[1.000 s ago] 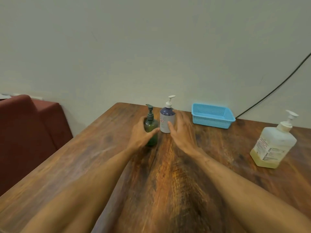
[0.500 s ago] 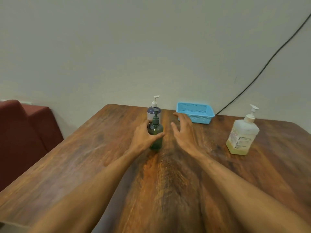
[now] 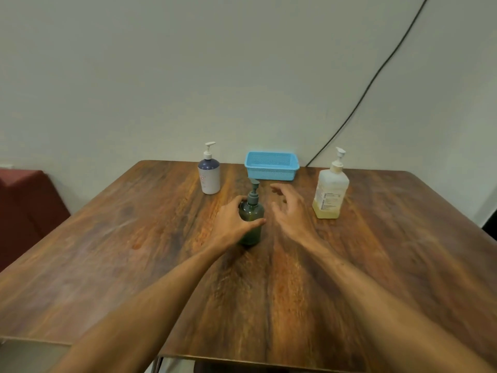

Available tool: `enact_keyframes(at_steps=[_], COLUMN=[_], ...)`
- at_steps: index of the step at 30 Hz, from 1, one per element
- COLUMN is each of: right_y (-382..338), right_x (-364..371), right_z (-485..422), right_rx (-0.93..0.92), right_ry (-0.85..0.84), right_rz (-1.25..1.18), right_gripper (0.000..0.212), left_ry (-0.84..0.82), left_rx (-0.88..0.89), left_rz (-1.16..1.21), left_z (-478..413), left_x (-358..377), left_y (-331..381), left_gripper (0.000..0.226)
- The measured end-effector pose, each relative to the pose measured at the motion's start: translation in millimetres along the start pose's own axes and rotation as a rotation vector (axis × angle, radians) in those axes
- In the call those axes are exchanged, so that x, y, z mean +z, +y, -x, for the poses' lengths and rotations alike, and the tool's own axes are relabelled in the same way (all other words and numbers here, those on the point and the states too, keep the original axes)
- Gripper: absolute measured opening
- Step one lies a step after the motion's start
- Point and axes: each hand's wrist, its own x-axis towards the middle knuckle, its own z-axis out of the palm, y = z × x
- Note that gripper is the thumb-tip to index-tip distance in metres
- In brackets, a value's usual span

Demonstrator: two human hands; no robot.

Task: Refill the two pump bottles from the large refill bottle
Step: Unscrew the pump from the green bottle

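Wood-grain counter (image 3: 113,238), head view only.

- Green bottle (image 3: 251,211) stands upright mid-counter, pump still screwed on. Left hand (image 3: 228,227) wraps its body, thumb across the front: grip clamped on the bottle.
- Right hand (image 3: 293,214) hovers just right of the green bottle, fingers spread and loosely bent, touching nothing: grip apart.
- Blue bottle (image 3: 209,175) is at the far edge, well apart from the green one, pump on.
- Refill bottle (image 3: 330,195) is to the right, upright, capped by its pump, with a low layer of yellow liquid. Basket (image 3: 271,168) sits against the wall between the two.

Change over the last second: the two pump bottles stood side by side at the far edge, one hand at each. The green one has since been drawn toward the person. The right hand has left the blue bottle and come alongside. The view has swung too, so the refill bottle now sits nearer centre.

Reading: the green bottle looks chosen as first to fill. Nothing is opened or poured yet. The likely next move is the right hand unscrewing its pump while the left steadies the body.
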Motion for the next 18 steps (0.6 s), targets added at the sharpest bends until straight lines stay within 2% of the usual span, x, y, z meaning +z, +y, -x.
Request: enact_keyframes(at_steps=[6,12,16,18], right_y=[-22.7,-37.2,-42.2,-44.4], right_x=[8.7,30.1,26.7,21.9], right_z=[-1.3,-16.8,-27.1,-30.0], right_rx=[0.066,0.116,0.126,0.15], right_ry=[-0.134,-0.025,-0.124,-0.19], right_rz=[-0.084,-0.081,-0.064,-0.082], right_gripper=[0.044,0.028,0.017,0.019], left_ry=[0.03,0.029,0.019,0.003], left_rx=[-0.011,-0.013,0.01,0.018], left_rz=[0.074,0.122,0.116,0.09], left_z=[8.6,12.1,7.9,5.1], left_x=[-0.1,-2.7,-6.5,-7.5], left_y=[3.7,-0.3,-4.7,-5.2], left_gripper=[0.071,0.063,0.072,0.076])
